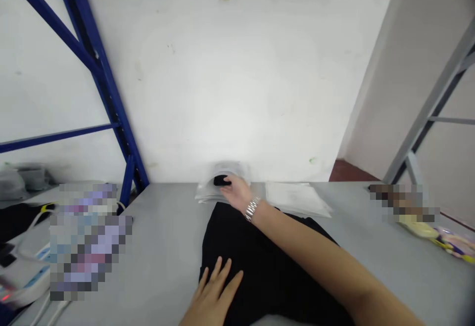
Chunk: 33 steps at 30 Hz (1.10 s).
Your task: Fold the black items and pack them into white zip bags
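Note:
A black cloth garment [274, 271] is spread over the grey table in front of me. My left hand [213, 289] lies flat on its left side, fingers spread. Reaching across the garment, my right hand [237, 192], with a silver metal band [252, 208] on the wrist, is at a stack of translucent plastic bags [208, 192] by the wall. The top of that stack curls upward. At the right fingertips there is a small black item [221, 180]; its kind is unclear. The right fingers look curled in, slightly blurred, and what they grip is partly hidden.
Flat white bags [293, 197] lie right of the stack. A white wall [237, 78] rises behind the table [166, 247]. Blue frame posts [107, 88] stand at left, near a white power strip [35, 286] and cables. A yellow object [419, 227] sits far right.

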Available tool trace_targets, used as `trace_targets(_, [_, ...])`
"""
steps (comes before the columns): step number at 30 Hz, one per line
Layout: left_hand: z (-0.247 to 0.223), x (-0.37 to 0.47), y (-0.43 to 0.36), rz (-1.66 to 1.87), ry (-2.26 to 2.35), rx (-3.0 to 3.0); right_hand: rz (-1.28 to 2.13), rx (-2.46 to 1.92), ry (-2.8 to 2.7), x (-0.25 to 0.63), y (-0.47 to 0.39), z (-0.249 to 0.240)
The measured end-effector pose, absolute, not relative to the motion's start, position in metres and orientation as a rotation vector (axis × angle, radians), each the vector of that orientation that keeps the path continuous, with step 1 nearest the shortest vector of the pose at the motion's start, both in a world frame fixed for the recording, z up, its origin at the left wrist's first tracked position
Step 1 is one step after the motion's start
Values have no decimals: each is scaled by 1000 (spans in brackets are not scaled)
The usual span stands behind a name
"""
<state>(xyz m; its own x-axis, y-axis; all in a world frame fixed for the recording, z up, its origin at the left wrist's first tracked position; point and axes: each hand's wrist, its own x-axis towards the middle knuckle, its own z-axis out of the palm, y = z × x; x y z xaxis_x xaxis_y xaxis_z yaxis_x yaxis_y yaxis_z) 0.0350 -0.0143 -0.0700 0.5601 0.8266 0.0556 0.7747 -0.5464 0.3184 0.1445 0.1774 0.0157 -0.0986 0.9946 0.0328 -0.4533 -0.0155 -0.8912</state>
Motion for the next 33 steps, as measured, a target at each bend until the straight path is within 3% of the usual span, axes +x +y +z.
trace_targets(5, [-67, 17, -36, 470, 1490, 2466, 1657, -945, -1151, 222, 102, 9])
trace_targets(11, [-63, 18, -39, 599, 1550, 2438, 954, -1112, -2132, 314, 30, -5])
trace_targets(16, [-57, 18, -33, 550, 1609, 2365, 632, -1072, -2367, 343, -6, -18])
trace_targets(28, [-51, 36, -35, 382, 1727, 2336, -331, -1146, -2376, 233, 113, -37])
trace_targets(33, [-53, 30, -29, 379, 1656, 2429, -625, -1128, -2393, 192, 171, -18])
